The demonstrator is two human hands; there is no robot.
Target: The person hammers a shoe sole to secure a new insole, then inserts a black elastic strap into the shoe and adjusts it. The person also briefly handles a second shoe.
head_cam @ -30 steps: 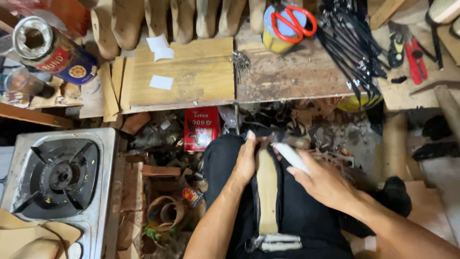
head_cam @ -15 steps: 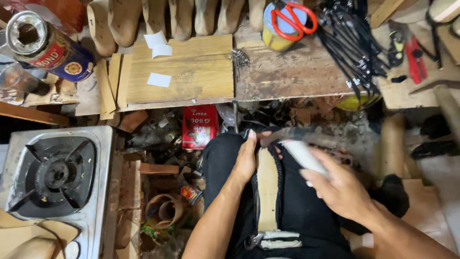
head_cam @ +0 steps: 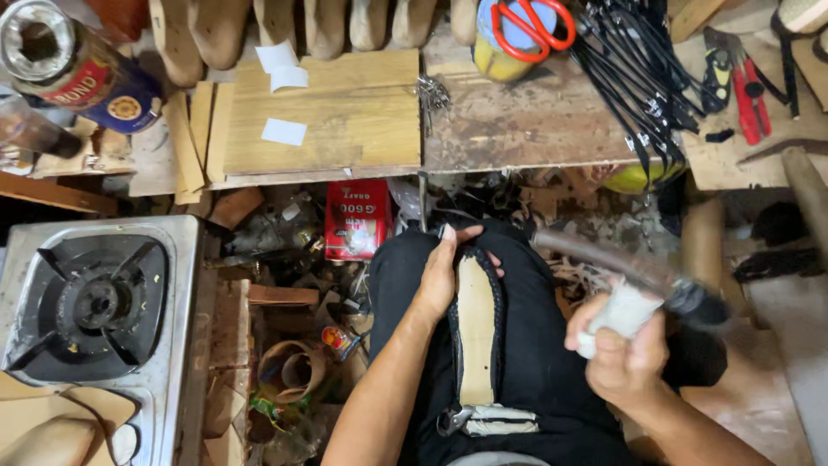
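Wooden workbench point(head_cam: 517, 129) across top of frame, worn and stained, lighter plywood board point(head_cam: 319, 112) on its left half with white paper scraps. Single-burner gas stove point(head_cam: 90, 302) at lower left, steel body, black grate. Black-trousered lap at bottom centre, shoe upside down point(head_cam: 476, 332) lying along left thigh: pale tan insole face up, black edge around it, toe toward bench. Row of wooden shoe lasts point(head_cam: 259, 26) along top edge. Bundle of black straps point(head_cam: 638, 69) draped over bench at upper right. Glue tin point(head_cam: 73, 73) at upper left, lid open, dark blue and red label. Red rectangular can point(head_cam: 356, 220) on cluttered floor just below bench edge, centre left. Yellow tub with orange-handled scissors point(head_cam: 526, 22) on top, top centre. Red-handled pliers point(head_cam: 746, 82) at far upper right.

Left hand point(head_cam: 444, 272) clamped on toe end of shoe, fingers wrapped over black edge, thumb on near side. Right hand point(head_cam: 625, 349) clenched around white-wrapped grip of hammer point(head_cam: 638, 280), lower right of centre, clear of shoe. Hammer motion-blurred: dark shaft streaks up-left toward toe area, dark head blur at right. Contact with shoe not discernible.
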